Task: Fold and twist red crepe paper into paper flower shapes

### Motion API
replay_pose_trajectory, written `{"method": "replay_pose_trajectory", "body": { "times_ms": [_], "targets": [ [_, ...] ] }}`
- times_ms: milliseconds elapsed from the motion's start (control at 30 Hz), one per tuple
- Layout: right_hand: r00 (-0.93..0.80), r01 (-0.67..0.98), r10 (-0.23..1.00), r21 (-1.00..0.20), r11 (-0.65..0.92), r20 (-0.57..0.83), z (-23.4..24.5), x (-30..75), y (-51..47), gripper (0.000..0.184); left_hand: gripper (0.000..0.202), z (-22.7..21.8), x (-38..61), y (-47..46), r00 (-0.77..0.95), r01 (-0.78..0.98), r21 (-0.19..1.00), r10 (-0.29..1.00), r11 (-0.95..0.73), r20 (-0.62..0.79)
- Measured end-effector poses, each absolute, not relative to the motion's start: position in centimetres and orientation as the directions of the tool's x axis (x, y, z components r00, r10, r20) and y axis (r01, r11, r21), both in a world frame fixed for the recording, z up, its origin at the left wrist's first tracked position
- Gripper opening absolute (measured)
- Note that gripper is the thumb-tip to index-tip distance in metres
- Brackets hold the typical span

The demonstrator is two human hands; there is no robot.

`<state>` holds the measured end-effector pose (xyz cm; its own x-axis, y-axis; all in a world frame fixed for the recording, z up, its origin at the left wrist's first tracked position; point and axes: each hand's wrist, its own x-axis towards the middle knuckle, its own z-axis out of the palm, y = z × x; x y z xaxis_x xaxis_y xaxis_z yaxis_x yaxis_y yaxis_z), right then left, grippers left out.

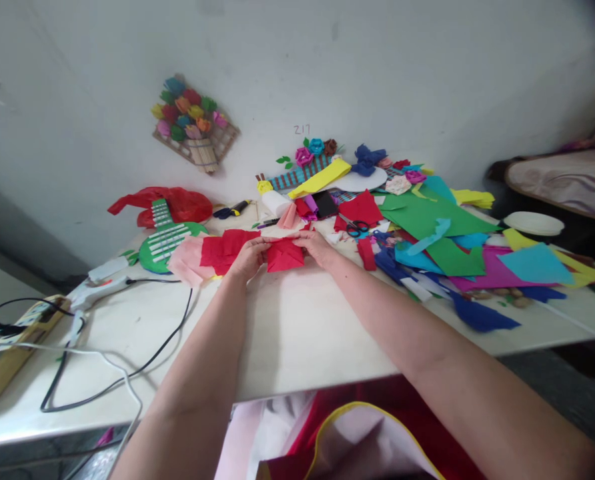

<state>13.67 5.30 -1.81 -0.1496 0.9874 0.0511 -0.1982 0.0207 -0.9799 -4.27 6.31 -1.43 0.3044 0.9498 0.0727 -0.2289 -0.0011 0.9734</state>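
Near edge: a red cloth with yellow piping shows below the cream-topped bench. Beyond a bare strip of the bench, a small, roughly square piece of thin red paper is positioned between the left hand and the right hand. Both hands touch the piece; neither is nearer. The left fingers pinch its upper left corner; the right fingers pinch its upper right edge. The upper edge runs left to right between the fingertips, and the body of the piece extends from it toward the wearer. No clear long axis can be told. A larger sheet of crumpled red paper lies just left of the left hand, overlapping a pale pink sheet of paper. Scissors with dark ring handles lie beyond and to the right of the right hand. At the far limit, the pale grey wall carries the handwritten number "217". No brand or printed label is legible.
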Motion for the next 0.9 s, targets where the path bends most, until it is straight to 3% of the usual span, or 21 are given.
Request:
{"method": "replay_pose_trajectory", "body": {
  "times_ms": [367, 900],
  "targets": [
    [-0.203, -0.231, 0.974, -0.971, 0.054, 0.102, -2.04, 13.95, 5.47, 0.026, 0.02, -1.51, -4.19, 6.41, 0.307, -0.257, 0.966, 0.946, -0.025, 0.106],
    [-0.182, -0.229, 0.973, -0.968, 0.1, 0.143, -2.13, 13.44, 5.02, 0.009, 0.017, -1.38, -3.95, 5.95, 0.297, -0.223, 0.974, 0.95, -0.034, 0.101]
  ]
}}
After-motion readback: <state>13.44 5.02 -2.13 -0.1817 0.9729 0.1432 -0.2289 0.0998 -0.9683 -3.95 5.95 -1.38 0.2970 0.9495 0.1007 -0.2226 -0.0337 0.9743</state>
